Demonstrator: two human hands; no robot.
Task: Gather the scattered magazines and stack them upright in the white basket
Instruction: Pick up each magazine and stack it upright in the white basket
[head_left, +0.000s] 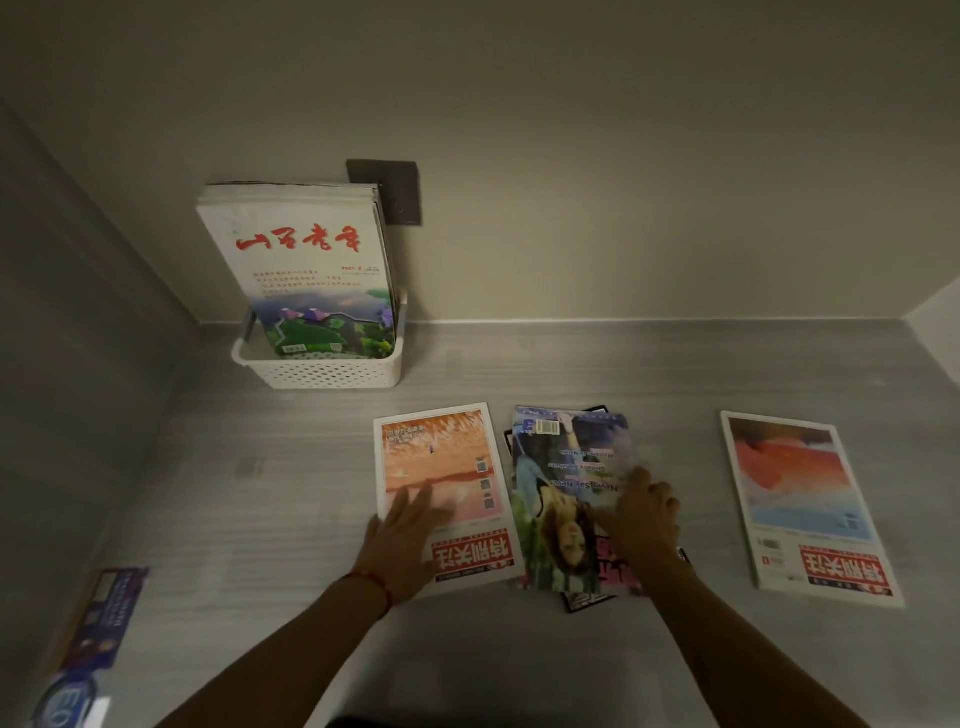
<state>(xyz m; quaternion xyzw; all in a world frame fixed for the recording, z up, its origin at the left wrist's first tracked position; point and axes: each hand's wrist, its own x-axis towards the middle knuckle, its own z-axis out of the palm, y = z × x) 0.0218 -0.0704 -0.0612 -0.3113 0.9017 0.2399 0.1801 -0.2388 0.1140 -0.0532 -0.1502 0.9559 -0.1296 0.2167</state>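
Fingers of left hand (402, 540) spread flat, palm down on orange-cover magazine (441, 488), gripping nothing. Right hand (644, 519) fingers loosely curled, tips pressing top magazine of small overlapping pile (566, 493); no grip closed. Blue-and-red-cover magazine (808, 509) flat on worktop (519, 364), well apart to right. White basket (322, 371) at rear left near wall corner, magazines (306, 270) upright inside. Open worktop between basket and flat magazines. Readable: "Never Say Never", upside down, on pile top; "2025" on basket magazine.

Basket (332, 371): white perforated plastic. Magazines (571, 483): glossy paper covers (slight sheen). Table (260, 467): pale grey wood-grain, matt, smooth.
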